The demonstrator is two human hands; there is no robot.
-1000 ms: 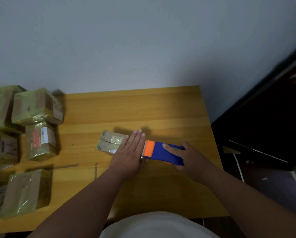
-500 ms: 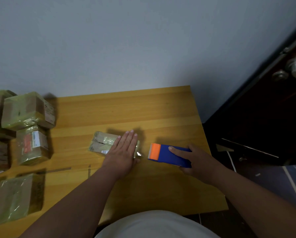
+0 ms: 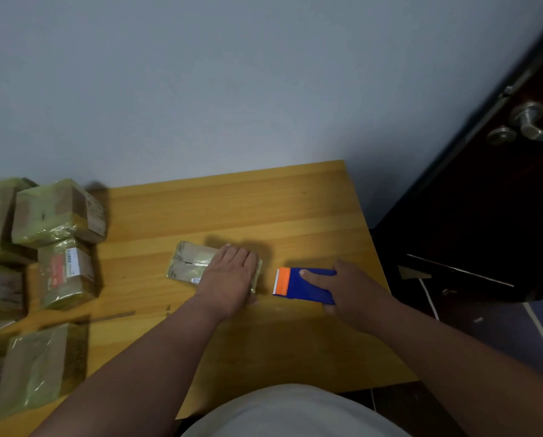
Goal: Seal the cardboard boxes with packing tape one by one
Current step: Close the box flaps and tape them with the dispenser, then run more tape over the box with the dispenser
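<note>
One flat box (image 3: 190,263) mid-table, long axis left-right, left hand (image 3: 232,275) pressing flat on its right end, fingers straight. Tape dispenser (image 3: 305,285) just right of box, toothed edge facing it, right hand (image 3: 352,293) gripping body; right hand nearer.

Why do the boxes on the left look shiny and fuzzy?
Head view: tape on the stacked boxes catches the light and glints; they sit near the wide lens's edge, where things stretch and blur. The left hand throws a dark shadow behind the small box.

One flat box (image 3: 191,263), one tape dispenser (image 3: 305,287), six wrapped boxes (image 3: 56,212), two hands (image 3: 229,279)
</note>
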